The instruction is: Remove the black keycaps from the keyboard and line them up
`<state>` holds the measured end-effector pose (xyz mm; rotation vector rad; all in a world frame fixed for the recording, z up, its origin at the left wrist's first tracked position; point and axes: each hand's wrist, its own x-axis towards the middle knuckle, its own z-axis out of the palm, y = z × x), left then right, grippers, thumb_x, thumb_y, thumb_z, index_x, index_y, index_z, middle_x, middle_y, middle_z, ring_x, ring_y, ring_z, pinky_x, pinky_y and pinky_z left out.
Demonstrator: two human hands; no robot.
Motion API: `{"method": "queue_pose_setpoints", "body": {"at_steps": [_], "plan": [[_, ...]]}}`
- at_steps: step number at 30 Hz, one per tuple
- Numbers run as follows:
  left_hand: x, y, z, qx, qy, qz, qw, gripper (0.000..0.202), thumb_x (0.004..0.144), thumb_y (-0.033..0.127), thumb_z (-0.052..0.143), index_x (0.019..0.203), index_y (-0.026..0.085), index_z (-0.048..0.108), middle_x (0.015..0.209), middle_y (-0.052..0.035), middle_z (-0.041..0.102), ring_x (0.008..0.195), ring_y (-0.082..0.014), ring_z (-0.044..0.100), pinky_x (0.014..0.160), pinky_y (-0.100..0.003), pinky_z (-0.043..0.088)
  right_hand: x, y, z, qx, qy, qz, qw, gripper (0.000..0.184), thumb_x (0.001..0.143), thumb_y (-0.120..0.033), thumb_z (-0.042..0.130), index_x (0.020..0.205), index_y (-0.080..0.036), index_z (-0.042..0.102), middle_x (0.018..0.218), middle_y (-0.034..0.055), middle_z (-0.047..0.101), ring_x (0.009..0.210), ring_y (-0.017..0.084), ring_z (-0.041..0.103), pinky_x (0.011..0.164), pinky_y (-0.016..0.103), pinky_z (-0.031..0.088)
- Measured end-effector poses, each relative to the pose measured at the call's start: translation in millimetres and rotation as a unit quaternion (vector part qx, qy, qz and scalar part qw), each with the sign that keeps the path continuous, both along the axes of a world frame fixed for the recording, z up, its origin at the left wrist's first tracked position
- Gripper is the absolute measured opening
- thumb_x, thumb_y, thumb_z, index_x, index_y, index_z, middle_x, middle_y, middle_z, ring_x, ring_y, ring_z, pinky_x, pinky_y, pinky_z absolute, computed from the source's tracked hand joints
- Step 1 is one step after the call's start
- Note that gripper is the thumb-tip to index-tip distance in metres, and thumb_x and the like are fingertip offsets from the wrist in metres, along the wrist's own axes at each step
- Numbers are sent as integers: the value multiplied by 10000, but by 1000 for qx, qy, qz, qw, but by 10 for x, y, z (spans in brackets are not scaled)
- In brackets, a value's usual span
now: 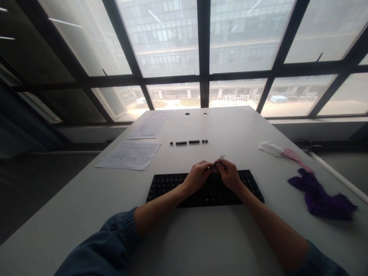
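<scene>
A black keyboard (211, 197) lies on the white table in front of me, partly covered by my hands and forearms. My left hand (199, 174) is closed in a pinch above its upper edge, on something small and dark that I cannot make out. Close against it, my right hand (229, 175) is closed on a small tool with pale thin prongs (222, 157), which looks like a keycap puller. The fingertips of both hands meet, and most of what is between them is hidden. Beyond the keyboard, several black keycaps (194, 142) stand in a broken row.
Written paper sheets (129, 155) lie on the table's left side. To the right are a purple cloth (327, 201) and a white and pink item (290, 154). Round holes (187, 114) sit near the far table edge, before large windows (169, 38).
</scene>
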<state>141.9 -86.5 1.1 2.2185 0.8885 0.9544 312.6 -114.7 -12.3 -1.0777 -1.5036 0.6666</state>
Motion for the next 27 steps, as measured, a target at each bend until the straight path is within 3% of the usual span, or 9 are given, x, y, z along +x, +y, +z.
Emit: {"method": "queue_pose_setpoints", "body": {"at_steps": [6, 10, 12, 14, 18, 22, 24, 27], "plan": [[-20, 50, 95, -57, -3, -17, 998, 209, 900, 325, 623, 945, 181, 767, 939, -59, 745, 860, -185, 672, 822, -277, 509, 5, -23, 30, 18, 0, -9, 1000, 225, 935, -329, 489, 830, -194, 636, 677, 13, 621, 608, 162, 576, 600, 274, 475], [-59, 151, 113, -211, -33, -18, 977, 344, 877, 436, 631, 1006, 147, 768, 938, -65, 771, 889, -223, 700, 805, -306, 540, -10, -30, 42, 24, 17, -15, 999, 223, 937, -325, 491, 833, -194, 639, 670, 17, 624, 602, 165, 582, 598, 277, 477], [-82, 181, 106, -274, -74, 7, 959, 366, 844, 424, 676, 1043, 126, 753, 957, -82, 772, 906, -229, 710, 835, -326, 552, -15, -28, 36, 23, 28, -12, 999, 224, 940, -328, 491, 845, -192, 641, 693, 25, 643, 611, 167, 592, 609, 283, 486], [-111, 209, 127, -291, -94, 37, 951, 367, 780, 354, 754, 1061, 118, 741, 977, -99, 769, 915, -229, 716, 864, -337, 555, -19, -23, 25, 16, 40, -1, 999, 224, 941, -334, 491, 855, -190, 640, 719, 34, 664, 617, 169, 606, 614, 288, 497], [-147, 408, 342, -213, -50, 73, 973, 290, 742, 264, 783, 1000, 136, 750, 959, -93, 768, 858, -214, 721, 822, -329, 569, -23, -6, 4, 9, 55, 17, 998, 214, 942, -330, 494, 869, -185, 633, 733, 39, 669, 625, 171, 626, 606, 282, 501], [-20, 928, 596, -38, 40, 109, 992, 223, 784, 222, 735, 993, 148, 755, 887, -68, 762, 774, -182, 703, 791, -311, 562, -30, 15, -3, 13, 57, 17, 998, 216, 946, -312, 484, 846, -185, 627, 723, 35, 659, 622, 160, 617, 610, 268, 494], [116, 1245, 618, 17, 97, 116, 988, 242, 801, 216, 717, 1030, 142, 747, 875, -67, 758, 755, -172, 693, 780, -297, 552, -33, 23, -6, 14, 58, 19, 998, 204, 942, -293, 490, 836, -185, 626, 721, 33, 659, 615, 154, 611, 612, 263, 491], [353, 1653, 514, 72, 191, 123, 971, 238, 817, 235, 696, 1039, 169, 750, 945, -61, 758, 835, -178, 682, 834, -296, 517, -35, 31, -15, 15, 52, 20, 998, 195, 938, -274, 499, 826, -183, 629, 716, 33, 659, 618, 153, 611, 620, 258, 491]]}}
